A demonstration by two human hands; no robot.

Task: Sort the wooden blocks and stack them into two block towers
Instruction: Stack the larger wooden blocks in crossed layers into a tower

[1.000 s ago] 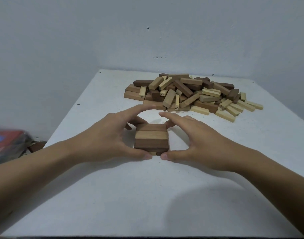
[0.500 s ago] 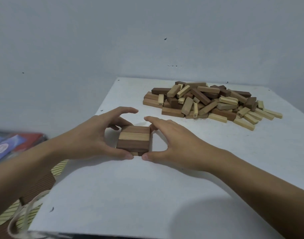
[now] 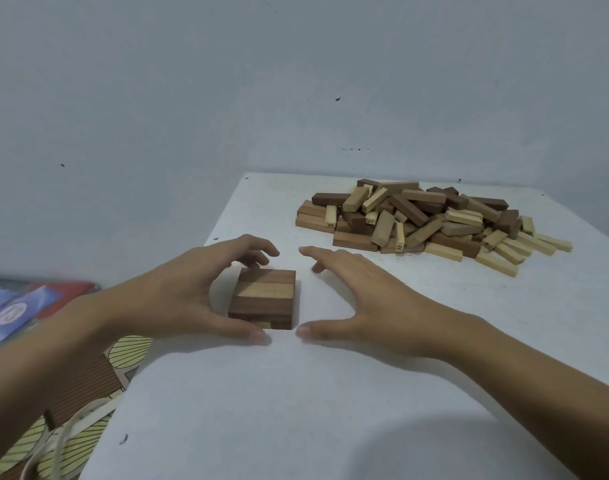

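Cupping the stack [image 3: 263,296], left hand [image 3: 178,296] sits near table edge [image 3: 229,211].

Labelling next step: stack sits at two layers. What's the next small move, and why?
Probably the right hand reaches to the pile to start a third layer: it is open and clear of the stack, which shows only two layers, while the left hand flanks it.

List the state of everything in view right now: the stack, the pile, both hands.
block stack: two layers, squared, flat on the table.
loose pile: unsorted, dark and light blocks mixed, at the table's far right.
left hand: cupped round the stack's left side; contact unclear.
right hand: open, clear of the stack, empty.
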